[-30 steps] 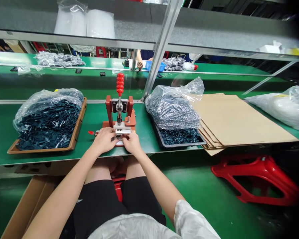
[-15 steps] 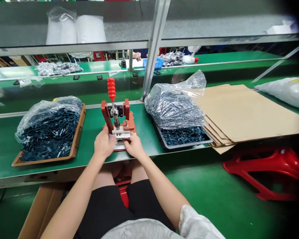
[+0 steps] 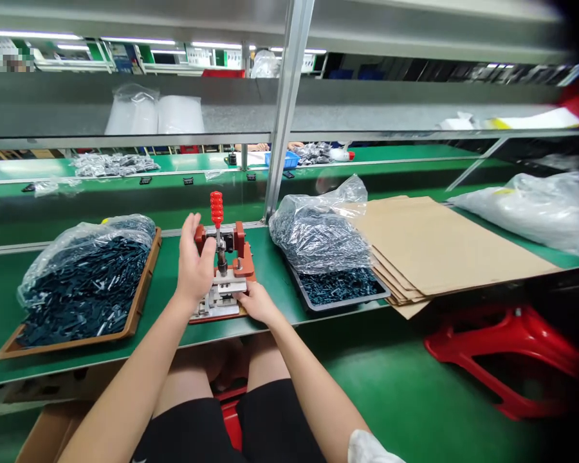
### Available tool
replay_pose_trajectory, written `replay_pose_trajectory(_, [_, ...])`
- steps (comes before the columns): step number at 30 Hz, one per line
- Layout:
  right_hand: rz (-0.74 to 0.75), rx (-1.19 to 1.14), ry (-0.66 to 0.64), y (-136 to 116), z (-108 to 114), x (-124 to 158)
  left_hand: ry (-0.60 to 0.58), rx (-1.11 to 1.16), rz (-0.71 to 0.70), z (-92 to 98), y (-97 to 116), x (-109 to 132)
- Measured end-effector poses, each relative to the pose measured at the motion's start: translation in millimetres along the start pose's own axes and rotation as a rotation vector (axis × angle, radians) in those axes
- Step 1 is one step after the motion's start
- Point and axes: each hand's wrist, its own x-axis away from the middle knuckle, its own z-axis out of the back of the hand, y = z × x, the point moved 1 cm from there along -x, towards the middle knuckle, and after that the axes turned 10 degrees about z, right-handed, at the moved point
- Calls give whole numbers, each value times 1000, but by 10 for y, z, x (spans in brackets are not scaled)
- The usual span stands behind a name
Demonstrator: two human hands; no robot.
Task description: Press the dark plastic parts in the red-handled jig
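Observation:
A toggle clamp press with a red ribbed handle stands on the green bench in front of me, its handle upright. My left hand is raised at the press's left side, fingers up and thumb apart, with nothing seen in it. Low on the right side, my right hand has its thumb and fingers bent in against the silvery metal block of the press. Whatever small piece may be between those fingers is hidden.
On the left, a brown tray holds dark plastic pieces under a clear bag. To the right, a dark grey tray carries similar small pieces and a filled bag. Cardboard sheets lie beyond; a metal post rises behind.
My left hand has left the block and moved up beside the press's frame, its fingers opening. My right hand stays by the block. The head view has tilted up.

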Motion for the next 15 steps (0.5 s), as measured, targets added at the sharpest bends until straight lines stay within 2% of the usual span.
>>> replay_pose_trajectory(4, [-14,6,0,-28,4,-16,-8,203,-118,-123,608,-290])
replay_pose_trajectory(7, [-28,-96,-36,-3,14,-62,-34,227,-157,-139,825,-230])
replay_pose_trajectory(9, [-38,-153,-58,24,21,-84,-49,213,-185,-129,830,-94])
replay_pose_trajectory(12, [-23,-183,-57,45,26,-93,-3,191,-259,-104,711,108])
replay_pose_trajectory(15, [1,-188,-35,36,23,-90,16,192,-274,-111,592,207])
